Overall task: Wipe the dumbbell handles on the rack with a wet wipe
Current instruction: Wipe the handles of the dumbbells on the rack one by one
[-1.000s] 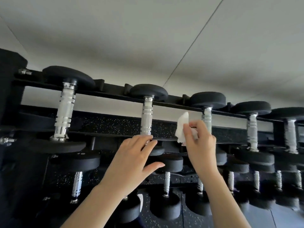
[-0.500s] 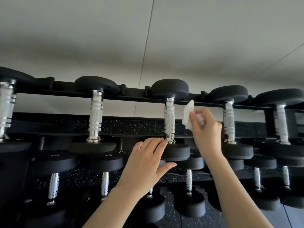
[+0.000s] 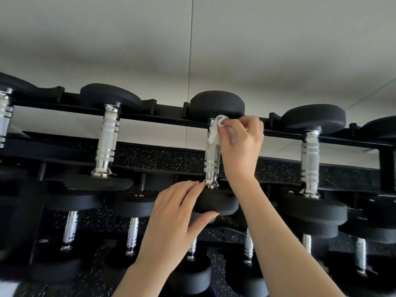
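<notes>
Head view, frame centre: right hand [image 3: 240, 144] presses a crumpled white wet wipe [image 3: 216, 130] onto the top of a knurled chrome dumbbell handle [image 3: 212, 159] on the black steel rack [image 3: 167, 116]. Left hand [image 3: 177, 219], fingers extended, steadies the black rubber dumbbell head [image 3: 216, 202]. Risk: the loosely pinched wipe may slip off.

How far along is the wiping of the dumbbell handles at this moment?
Done: nothing visibly; no handle shows whether it was wiped. In hand: the right hand holds the wet wipe against the top of the middle top-row handle, while the left hand rests on that dumbbell's near head. Left: the rest of this handle, possibly the neighbouring handle and the lower-row handles.
</notes>
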Demonstrator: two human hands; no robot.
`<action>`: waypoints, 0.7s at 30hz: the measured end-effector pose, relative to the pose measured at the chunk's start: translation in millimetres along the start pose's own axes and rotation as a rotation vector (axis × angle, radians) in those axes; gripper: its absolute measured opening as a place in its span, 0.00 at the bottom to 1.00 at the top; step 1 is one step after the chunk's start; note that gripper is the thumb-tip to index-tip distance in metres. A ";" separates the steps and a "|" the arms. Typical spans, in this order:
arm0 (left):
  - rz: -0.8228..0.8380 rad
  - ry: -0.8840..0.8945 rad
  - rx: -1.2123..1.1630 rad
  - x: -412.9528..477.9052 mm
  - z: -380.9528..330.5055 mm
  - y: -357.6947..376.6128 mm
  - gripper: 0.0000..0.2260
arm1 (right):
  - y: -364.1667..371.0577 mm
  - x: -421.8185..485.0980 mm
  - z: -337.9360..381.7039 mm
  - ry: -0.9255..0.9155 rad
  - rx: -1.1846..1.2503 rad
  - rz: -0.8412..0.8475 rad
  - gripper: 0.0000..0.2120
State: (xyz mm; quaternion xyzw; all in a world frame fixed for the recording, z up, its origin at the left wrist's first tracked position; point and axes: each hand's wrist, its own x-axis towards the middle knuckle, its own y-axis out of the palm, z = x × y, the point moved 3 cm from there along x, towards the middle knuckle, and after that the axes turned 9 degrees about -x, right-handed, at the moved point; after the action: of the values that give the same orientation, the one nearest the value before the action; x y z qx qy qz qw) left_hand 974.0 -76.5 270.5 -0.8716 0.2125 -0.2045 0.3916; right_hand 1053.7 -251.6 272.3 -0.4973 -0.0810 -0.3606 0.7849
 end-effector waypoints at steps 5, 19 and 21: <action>0.018 0.065 0.135 3.5 -1.9 -2.2 0.26 | -0.7 0.6 3.4 0.094 0.161 0.089 0.05; -0.011 0.039 0.024 -0.9 2.7 -4.3 0.26 | -22.7 -19.2 0.3 0.109 0.252 0.469 0.02; -0.024 0.027 0.011 -1.5 4.5 -5.5 0.26 | -27.9 -30.3 -2.0 0.096 0.250 0.537 0.02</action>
State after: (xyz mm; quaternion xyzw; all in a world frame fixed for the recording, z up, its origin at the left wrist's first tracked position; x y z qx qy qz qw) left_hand 976.2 -69.7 271.7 -0.8691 0.2060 -0.2222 0.3910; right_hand 1013.2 -245.4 276.8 -0.3829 0.0469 -0.1506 0.9102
